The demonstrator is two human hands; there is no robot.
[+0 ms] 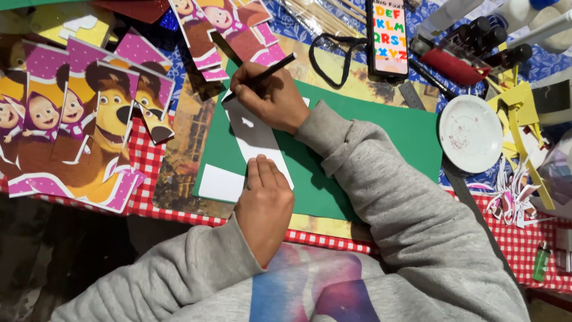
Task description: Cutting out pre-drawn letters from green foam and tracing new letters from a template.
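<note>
white template [257,140] apparently under left fingers [266,169]

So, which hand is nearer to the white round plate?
The right hand. It holds a black pencil over the white template, left of the plate. The left hand presses the template's lower end, farther from the plate.

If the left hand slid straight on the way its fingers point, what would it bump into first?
Probably the right hand. The left hand lies flat on the white paper cutout, fingers pointing up along it toward that hand, which holds a black pencil. Depth is unclear.
</note>
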